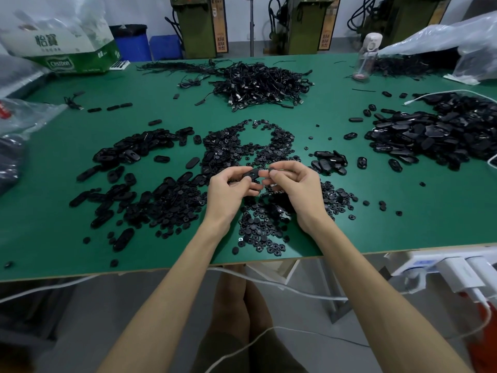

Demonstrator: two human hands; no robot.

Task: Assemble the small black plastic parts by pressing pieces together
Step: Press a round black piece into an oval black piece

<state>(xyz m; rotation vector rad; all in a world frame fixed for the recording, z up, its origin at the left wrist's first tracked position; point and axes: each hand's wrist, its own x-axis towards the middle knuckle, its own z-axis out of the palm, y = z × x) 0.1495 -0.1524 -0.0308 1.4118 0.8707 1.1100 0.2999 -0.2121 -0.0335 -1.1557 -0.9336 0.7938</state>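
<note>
Above the middle of the green table, my left hand grips a black oval plastic shell with a hole in it. My right hand meets it from the right, its thumb and fingers pinching at the shell's right end; whatever small piece it holds is hidden by the fingertips. Beneath and around both hands lies a spread of small round black parts. Loose oval shells lie heaped to the left.
A large heap of oval shells fills the right side. A tangle of black cables lies at the back centre. A clear bottle, plastic bags and a green carton line the far edge. White cables and a power strip hang at the near edge.
</note>
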